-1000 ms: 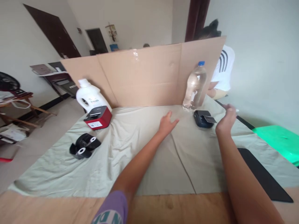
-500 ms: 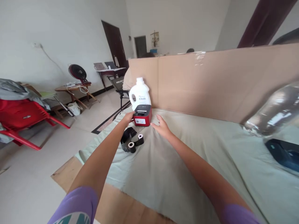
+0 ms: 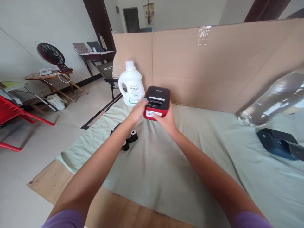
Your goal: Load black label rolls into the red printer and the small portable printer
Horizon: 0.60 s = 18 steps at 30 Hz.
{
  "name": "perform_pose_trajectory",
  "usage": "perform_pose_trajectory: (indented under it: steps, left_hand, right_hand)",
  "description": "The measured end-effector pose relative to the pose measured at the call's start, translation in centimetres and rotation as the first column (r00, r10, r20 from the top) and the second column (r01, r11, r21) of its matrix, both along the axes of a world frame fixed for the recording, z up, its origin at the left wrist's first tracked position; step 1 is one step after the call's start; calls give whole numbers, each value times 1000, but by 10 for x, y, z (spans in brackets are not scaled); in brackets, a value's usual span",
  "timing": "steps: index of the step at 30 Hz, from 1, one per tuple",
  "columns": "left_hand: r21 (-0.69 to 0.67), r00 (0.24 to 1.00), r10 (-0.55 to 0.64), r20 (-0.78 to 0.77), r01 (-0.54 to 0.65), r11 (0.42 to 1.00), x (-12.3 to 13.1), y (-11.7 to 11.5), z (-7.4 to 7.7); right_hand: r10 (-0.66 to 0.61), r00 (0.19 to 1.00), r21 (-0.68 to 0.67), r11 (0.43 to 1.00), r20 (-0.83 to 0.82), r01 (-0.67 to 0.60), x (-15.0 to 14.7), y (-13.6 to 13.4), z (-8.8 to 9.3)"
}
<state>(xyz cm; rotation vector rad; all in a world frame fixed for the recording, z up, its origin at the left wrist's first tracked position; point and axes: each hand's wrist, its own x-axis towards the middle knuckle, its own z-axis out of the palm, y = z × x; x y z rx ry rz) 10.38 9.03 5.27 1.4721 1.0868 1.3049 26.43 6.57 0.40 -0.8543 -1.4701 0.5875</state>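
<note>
A red label printer [image 3: 157, 95] with a black top is gripped between both my hands, in front of the cardboard panel. My left hand [image 3: 138, 111] holds its left side, and my right hand [image 3: 168, 119] is wrapped round its right side with the thumb on the front label. It seems lifted off the cloth. Behind it and to its left stands a white detergent jug [image 3: 132, 85] with a handle. Black ribbon rolls [image 3: 133, 135] lie on the cloth beside my left forearm, which partly hides them.
A cardboard sheet [image 3: 201, 69] stands along the back of the cloth-covered table [image 3: 185, 177]. To the right lie an inflated clear plastic packing bag [image 3: 270, 101] and a dark blue device [image 3: 276, 144]. A red chair [image 3: 21, 114] and a fan [image 3: 51, 53] are off to the left.
Both my hands have closed on the printer, which has moved right and apparently up, away from the jug. My right hand was open beside it before. The view has tilted down.
</note>
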Motion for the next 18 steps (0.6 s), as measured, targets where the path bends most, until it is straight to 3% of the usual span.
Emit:
perform_pose_trajectory:
  steps: [2,4,8,12,18]
  left_hand:
    - [117,993,-109,-34,112,987,44,-36,3]
    - [208,984,-178,-22,179,962,82,-75,-7]
    - [279,973,-230,0,221,935,130,-133,-43]
    - [194,971,-239,-30,240,951,147,-153,-72]
    - [149,973,-232,-12,231,961,160,-150,-91]
  right_hand:
    - [-87,996,36,996,24,86,50,-36,22]
    - [-159,982,56,986,105,154,93,-77,33]
    - [-268,947,-7,962,178,274,137,-149,18]
    - [-321,931,-89,937,172,339,150,-176,-15]
    - [-331,920,-142,921,210,363,168,-167,-42]
